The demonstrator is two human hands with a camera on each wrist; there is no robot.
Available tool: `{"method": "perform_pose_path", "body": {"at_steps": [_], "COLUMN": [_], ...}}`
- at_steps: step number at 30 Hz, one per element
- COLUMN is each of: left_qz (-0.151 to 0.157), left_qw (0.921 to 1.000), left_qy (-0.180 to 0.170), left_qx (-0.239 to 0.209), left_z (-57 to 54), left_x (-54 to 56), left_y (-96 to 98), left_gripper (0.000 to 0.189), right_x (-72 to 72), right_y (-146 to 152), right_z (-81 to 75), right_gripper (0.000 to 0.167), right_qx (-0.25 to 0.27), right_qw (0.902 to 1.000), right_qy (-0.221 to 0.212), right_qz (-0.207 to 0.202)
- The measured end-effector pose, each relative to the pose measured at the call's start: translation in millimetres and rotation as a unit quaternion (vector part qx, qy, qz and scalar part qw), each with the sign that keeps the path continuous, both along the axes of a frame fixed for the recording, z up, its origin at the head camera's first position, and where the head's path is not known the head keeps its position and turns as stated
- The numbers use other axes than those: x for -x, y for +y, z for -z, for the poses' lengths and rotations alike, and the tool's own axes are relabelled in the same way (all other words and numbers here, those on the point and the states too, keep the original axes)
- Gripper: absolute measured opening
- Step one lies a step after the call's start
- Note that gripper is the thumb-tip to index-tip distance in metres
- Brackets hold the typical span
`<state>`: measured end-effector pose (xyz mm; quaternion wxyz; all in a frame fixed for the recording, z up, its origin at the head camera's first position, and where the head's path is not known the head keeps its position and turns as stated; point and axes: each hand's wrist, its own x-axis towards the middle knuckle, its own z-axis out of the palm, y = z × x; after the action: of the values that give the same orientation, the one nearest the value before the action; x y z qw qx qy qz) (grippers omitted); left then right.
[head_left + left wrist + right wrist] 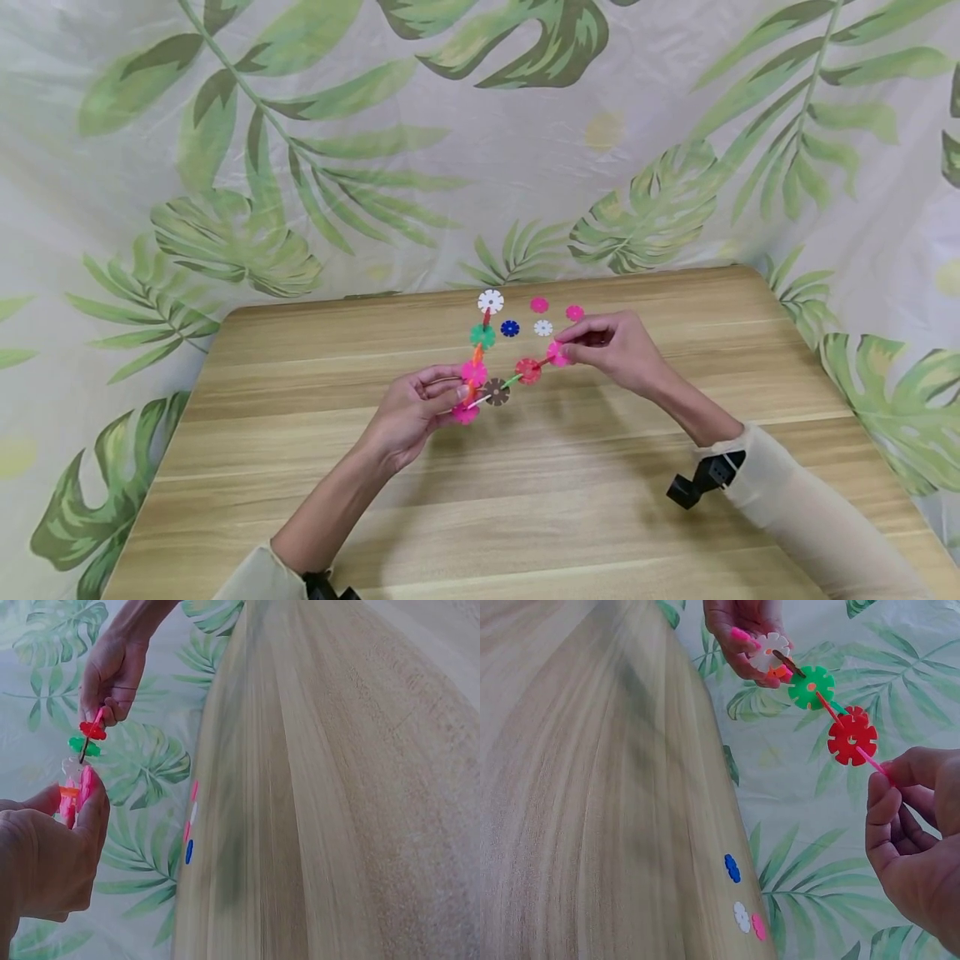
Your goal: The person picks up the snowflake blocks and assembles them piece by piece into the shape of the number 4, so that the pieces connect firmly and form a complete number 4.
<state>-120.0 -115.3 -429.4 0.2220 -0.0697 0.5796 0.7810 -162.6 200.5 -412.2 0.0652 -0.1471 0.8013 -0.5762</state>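
A V-shaped chain of notched plastic snowflake discs is held up in the head view. My left hand (405, 418) pinches it near the bend, at a pink disc (474, 373) and an orange one. From there one arm leads up through a green disc (482, 337) to a white disc (491, 302). The other arm runs right through a brown disc (496, 392) and a red disc (528, 371). At its end, my right hand (624, 352) pinches a pink disc (871, 761) between thumb and fingertips. Fingers partly hide the discs at the bend.
Loose discs lie on the wooden table (300, 492) beyond the chain: a blue one (510, 328), a white one (543, 328) and two pink ones (539, 305). Behind the table's far edge hangs a leaf-patterned cloth (525, 175).
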Motion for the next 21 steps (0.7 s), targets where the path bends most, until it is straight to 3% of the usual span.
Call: {"method": "perform_pose_path", "body": {"at_steps": [14, 21], "left_qz": [0.004, 0.026], "left_qw": [0.9999, 0.9996], "left_qy": [-0.008, 0.007], "left_qx": [-0.006, -0.001], "left_z": [1.9, 3.3], "left_x": [-0.4, -0.2], "left_y": [1.3, -0.4], "left_gripper": [0.039, 0.037], "right_x": [-1.1, -0.7], "right_y": [-5.5, -6.8], "right_z": [3.1, 4.5], "right_gripper": [0.014, 0.014], "right_qx": [0.031, 0.050], "right_qw": [0.9992, 0.9979], "right_qy": [0.015, 0.022], "right_qz": [0.022, 0.034]}}
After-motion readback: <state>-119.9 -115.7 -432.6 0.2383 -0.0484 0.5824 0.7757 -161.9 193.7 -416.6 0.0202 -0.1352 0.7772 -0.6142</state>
